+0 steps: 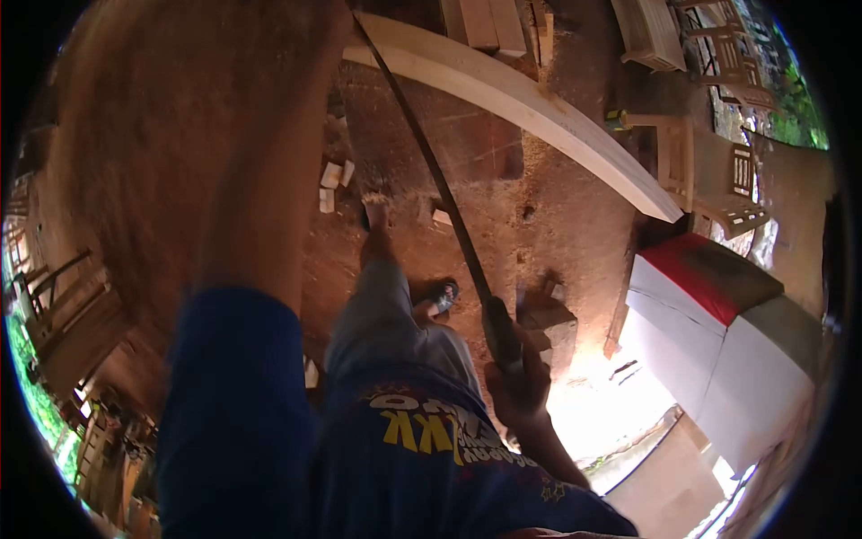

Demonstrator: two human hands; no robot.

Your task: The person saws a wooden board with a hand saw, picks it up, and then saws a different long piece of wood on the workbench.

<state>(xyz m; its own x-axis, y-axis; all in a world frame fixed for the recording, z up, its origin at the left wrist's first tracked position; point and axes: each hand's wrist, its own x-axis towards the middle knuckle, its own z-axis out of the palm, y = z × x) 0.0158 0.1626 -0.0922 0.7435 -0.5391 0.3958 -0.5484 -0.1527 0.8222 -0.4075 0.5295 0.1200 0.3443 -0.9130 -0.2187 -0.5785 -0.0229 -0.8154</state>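
Closest to the lens, filling the left half of the frame, is the person's left arm in a blue sleeve (pixel 235 404), the bare forearm rising blurred toward the upper left; the left hand itself runs out past the top edge of the frame near the plank's upper end, so I cannot tell whether it is open or closed or what it touches. Below centre, the right hand (pixel 519 388) is closed in a fist around the dark handle of a long thin saw (pixel 440 184), whose blade slants up and left across the middle of the frame to the top edge. There the blade meets a long pale wooden plank (pixel 530 108) that curves from the top centre down to the right of the frame. Under the blade, a leg in grey trousers (pixel 382 305) reaches down to a bare foot on the reddish dirt floor (pixel 557 225), with small offcuts (pixel 330 184) scattered at upper centre. At the right edge stands a white block with a red top (pixel 709 278). Unfinished wooden chairs (pixel 718 171) stand at the upper right, beyond the plank's lower end.
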